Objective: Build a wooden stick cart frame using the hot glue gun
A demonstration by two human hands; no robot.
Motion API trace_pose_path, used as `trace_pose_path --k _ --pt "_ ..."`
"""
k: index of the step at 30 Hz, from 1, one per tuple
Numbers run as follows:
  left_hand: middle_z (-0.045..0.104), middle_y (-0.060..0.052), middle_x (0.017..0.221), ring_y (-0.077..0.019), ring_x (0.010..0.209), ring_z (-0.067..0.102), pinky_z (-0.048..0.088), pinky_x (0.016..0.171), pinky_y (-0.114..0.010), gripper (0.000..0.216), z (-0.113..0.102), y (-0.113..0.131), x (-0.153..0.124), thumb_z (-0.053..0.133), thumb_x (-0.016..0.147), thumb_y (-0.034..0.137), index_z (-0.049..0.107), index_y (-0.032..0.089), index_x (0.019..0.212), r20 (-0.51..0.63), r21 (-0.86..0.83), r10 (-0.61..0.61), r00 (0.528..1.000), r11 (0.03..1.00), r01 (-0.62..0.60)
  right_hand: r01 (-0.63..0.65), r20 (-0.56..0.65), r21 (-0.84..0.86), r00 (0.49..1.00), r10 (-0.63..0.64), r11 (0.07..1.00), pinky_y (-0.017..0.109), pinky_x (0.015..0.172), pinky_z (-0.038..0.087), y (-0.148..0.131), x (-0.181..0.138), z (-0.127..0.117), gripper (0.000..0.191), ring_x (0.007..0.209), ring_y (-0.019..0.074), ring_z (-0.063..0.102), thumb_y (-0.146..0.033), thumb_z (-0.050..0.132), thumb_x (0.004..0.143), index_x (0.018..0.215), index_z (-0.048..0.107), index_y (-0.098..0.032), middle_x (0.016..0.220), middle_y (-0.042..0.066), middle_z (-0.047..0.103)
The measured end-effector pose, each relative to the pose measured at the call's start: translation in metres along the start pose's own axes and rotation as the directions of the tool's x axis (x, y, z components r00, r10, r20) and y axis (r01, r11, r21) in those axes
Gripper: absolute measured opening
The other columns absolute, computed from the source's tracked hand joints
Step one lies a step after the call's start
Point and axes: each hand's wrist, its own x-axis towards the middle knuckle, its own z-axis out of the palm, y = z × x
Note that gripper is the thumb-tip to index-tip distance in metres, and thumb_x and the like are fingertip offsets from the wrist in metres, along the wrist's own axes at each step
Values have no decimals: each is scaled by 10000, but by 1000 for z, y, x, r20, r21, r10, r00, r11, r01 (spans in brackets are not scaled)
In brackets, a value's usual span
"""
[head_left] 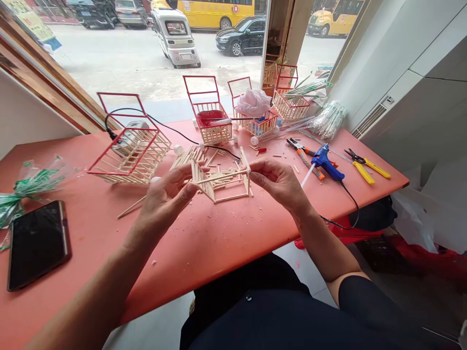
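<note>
Both hands are at work on a small stick frame (203, 179), held up around the middle of the table (175, 257), between its near and far edges. The left hand (164, 192) is loosely curled, thumb and fingers nipping the corner of the slatted panel; the right hand (279, 182) is nearly closed, its fingertips pinching the opposite upper corner, where the top stick (226, 175) meets an upright. The step in hand looks like joining or truing that top stick between the two ends — a judgement, since whether the joint is fixed cannot be told. The next move seems to call for keeping both ends square and the grip light, as such thin sticks could twist. Behind the frame lie loose sticks (189, 156), and carts of the same make stand nearer the far edge, one (146, 150) to the left. The glue gun (328, 163) lies toward the table's right end, with yellow-handled pliers (377, 168) by the right corner — both apart from the hands.
</note>
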Motion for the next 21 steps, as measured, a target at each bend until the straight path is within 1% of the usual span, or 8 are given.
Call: trace_pose_path --k 5,10,14,18,19,21 --pt "740 -162 1383 -349 1260 712 620 1025 -462 585 0 -4 0 779 884 605 733 191 1294 0 -45 -34 999 998 34 -5 -1 24 1000 5 1000 321 976 614 2 1 1 369 960 151 710 -525 853 870 1003 774 -190 1003 42 766" --pt "749 -160 1367 -359 1273 708 600 1077 -489 574 1 -4 -1 794 873 593 738 195 1283 -9 -69 -46 999 997 46 33 3 64 999 -33 997 293 951 608 5 1 1 309 915 128 690 -475 849 879 968 761 -192 946 13 735" --pt "749 -163 1366 -351 1271 708 594 1088 -488 587 2 -2 -4 789 877 590 729 189 1302 -24 -72 -43 999 997 42 31 -1 51 1000 -31 998 315 974 613 5 0 1 312 917 136 693 -484 839 879 966 755 -197 948 15 739" --pt "742 -162 1382 -328 1273 708 589 1072 -451 564 0 3 -9 818 872 530 717 200 1318 -42 -73 -9 999 997 6 44 26 12 999 -45 999 323 992 614 2 -3 3 282 956 147 712 -447 817 900 1003 751 -193 980 26 757" --pt "737 -158 1393 -325 1291 698 581 1075 -439 551 -1 5 -11 827 871 509 716 206 1318 -54 -67 10 998 998 -14 48 45 5 998 -48 999 322 1004 610 0 -4 4 266 981 149 720 -421 808 912 1027 746 -190 1006 34 765" --pt "741 -138 1383 -319 1314 686 561 1091 -437 519 -4 7 -18 844 866 460 714 226 1311 -85 -39 87 993 995 -91 52 100 13 994 -54 999 326 1031 602 -3 -7 5 238 1040 158 738 -372 774 946 1084 723 -185 1067 54 780"
